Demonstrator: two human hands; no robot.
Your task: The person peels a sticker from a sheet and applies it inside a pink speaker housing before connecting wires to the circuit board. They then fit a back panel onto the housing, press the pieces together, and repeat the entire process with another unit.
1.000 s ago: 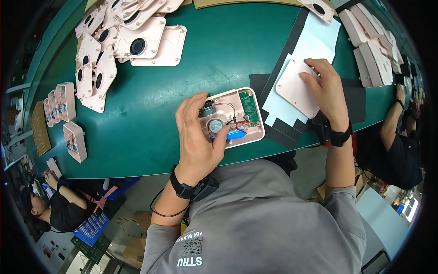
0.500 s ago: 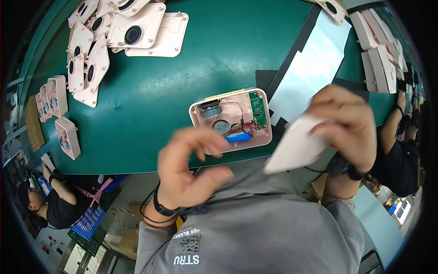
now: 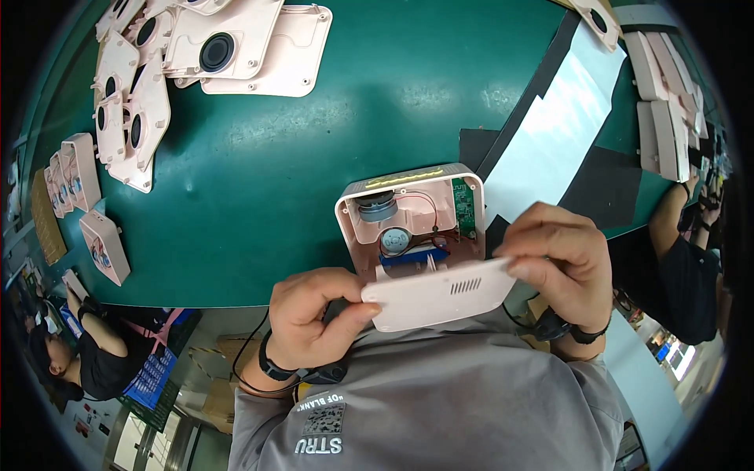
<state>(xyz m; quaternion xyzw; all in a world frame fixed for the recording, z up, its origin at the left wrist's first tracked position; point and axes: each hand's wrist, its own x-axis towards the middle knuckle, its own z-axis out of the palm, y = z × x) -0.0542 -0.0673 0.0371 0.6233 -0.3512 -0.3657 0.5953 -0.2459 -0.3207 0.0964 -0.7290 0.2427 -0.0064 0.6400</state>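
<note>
A pale pink plastic panel (image 3: 440, 297) with a slotted vent is held tilted by its two ends. My left hand (image 3: 318, 318) pinches its left end between thumb and fingers. My right hand (image 3: 561, 263) grips the upper right corner. Just beyond the panel, an open pink speaker housing (image 3: 343, 216) faces me. Inside it are a round speaker driver (image 3: 375, 207), a silver disc-shaped part (image 3: 396, 241), a blue battery (image 3: 433, 255), thin wires and a green circuit board (image 3: 464, 207). The panel hides the housing's near edge, and I cannot tell whether they touch.
Pink panels with black round inserts (image 3: 217, 52) are heaped at the far left. Open housings (image 3: 102, 245) stand below them. White sheet (image 3: 542, 129) and black sheets (image 3: 603, 188) lie right of centre. More pink parts (image 3: 664, 133) are stacked far right. Other people (image 3: 102, 341) sit at both sides.
My right hand has brought the panel left to the housing's near side and turned it lengthwise. My left hand, free before, now grips its left end. The housing appears tipped toward me.
</note>
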